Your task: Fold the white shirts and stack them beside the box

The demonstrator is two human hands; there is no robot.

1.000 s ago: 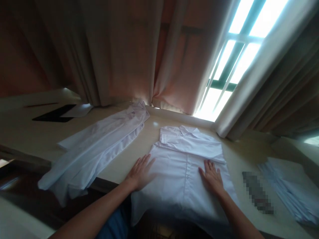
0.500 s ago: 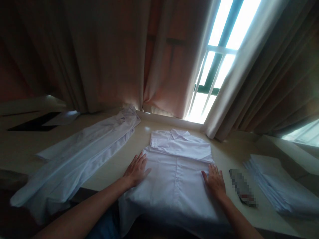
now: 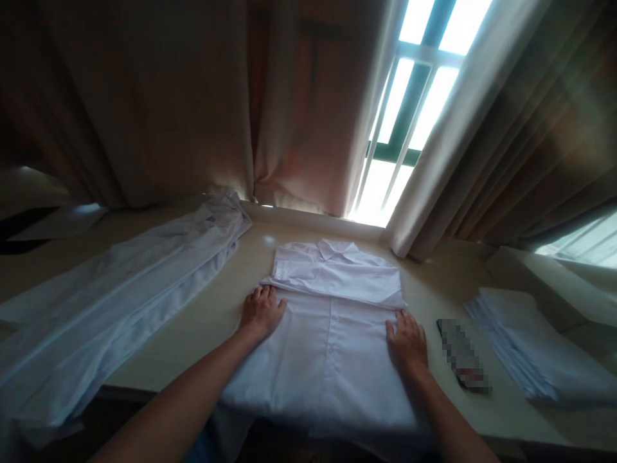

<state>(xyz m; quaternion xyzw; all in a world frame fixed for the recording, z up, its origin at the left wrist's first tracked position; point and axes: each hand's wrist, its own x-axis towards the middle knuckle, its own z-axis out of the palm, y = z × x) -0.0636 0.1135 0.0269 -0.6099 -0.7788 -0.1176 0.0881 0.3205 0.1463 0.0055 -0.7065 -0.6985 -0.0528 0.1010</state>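
Observation:
A white shirt [image 3: 308, 350] lies spread on the pale table, its collar toward the window and its sleeves folded across the upper part. The lower end reaches over the table's near edge. My left hand [image 3: 263, 310] rests on the shirt's left side just below the folded sleeves, fingers curled a little and thumb apart. On the right side, my right hand [image 3: 407, 339] lies on the cloth near its edge, fingers bent and thumb apart. Neither hand visibly grips the fabric.
Long white garments [image 3: 139, 276] lie in a heap at the left. A dark, pixelated object [image 3: 463, 357] sits right of my right hand, beside a stack of folded white cloth [image 3: 540, 341]. Curtains [image 3: 193, 109] hang behind the table [image 3: 168, 350], around a bright window.
Both hands have shifted slightly, and their fingers are more bent than before. The view has turned a little, so the garments at the left and the window appear moved.

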